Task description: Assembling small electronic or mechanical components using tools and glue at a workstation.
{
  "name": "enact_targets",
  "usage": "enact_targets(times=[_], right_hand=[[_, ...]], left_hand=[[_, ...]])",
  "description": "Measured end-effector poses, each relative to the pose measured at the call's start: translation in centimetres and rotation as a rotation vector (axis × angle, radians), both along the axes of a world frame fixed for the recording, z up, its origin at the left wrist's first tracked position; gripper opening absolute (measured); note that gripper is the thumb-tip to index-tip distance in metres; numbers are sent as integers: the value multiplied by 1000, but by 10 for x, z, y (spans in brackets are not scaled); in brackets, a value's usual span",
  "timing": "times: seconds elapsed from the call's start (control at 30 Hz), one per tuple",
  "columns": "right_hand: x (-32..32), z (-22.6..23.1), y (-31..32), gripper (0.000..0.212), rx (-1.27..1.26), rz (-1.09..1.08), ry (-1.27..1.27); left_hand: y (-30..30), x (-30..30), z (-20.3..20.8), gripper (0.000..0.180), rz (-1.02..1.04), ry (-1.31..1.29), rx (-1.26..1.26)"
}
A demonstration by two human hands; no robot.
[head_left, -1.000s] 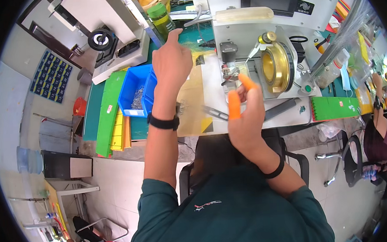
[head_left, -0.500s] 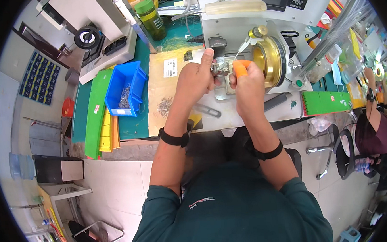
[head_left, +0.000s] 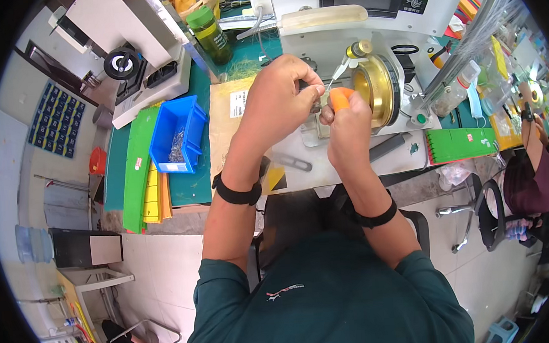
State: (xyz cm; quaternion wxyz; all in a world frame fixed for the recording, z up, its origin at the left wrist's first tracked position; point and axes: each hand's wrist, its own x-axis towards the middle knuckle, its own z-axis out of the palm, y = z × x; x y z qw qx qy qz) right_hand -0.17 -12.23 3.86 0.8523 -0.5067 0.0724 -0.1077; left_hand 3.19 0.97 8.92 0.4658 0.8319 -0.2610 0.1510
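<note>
Both my hands work close together in front of a white bench machine (head_left: 313,40). My left hand (head_left: 281,99) is raised, thumb and forefinger pinched beside the tip of the machine's thin white nozzle (head_left: 339,72); whatever is in the pinch is too small to name. My right hand (head_left: 351,124) is closed just right of it, below the nozzle. A smooth orange piece (head_left: 341,97) shows at its fingers; whether finger cover or handle, I cannot tell. Right beside that hand stands a brass-coloured wheel (head_left: 380,93). My hands partly hide the machine's small metal parts.
To the left, a blue bin (head_left: 198,135) holds small metal pieces, beside green (head_left: 136,158) and yellow strips. Brown paper (head_left: 218,118) lies under my left arm. A slotted metal bar (head_left: 291,161) and a dark grey bar (head_left: 388,145) lie near the edge. A green bottle (head_left: 210,37) stands behind.
My left hand has turned over and moved up, from an upright thumb to a pinch by the nozzle tip. My right hand has stayed nearly in place.
</note>
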Motion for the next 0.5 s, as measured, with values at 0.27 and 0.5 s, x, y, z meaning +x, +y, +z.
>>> enact_targets(times=[0.27, 0.5], right_hand=[[-14, 4, -12, 12, 4, 98, -14], [-35, 11, -19, 8, 72, 201, -15]], left_hand=[[-14, -31, -17, 9, 146, -149, -41], [-19, -56, -26, 9, 186, -104, -250]])
